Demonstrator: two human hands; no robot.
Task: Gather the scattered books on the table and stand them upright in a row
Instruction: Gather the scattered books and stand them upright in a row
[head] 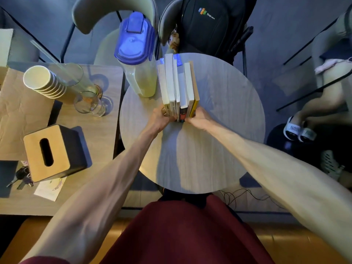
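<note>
Books [179, 86] are up on end in one tight row, running from mid-worktop [228, 111] out to its far edge, just beside the jug [136, 54]; left hand [162, 117] presses the near left flank of the row, right hand [198, 119] the near right, both clamped on it, squeezing inward. No stray book shows anywhere on the round top, so gathering looks done; what's left, by my read, is a last squaring-up and letting go without the row toppling.
</note>
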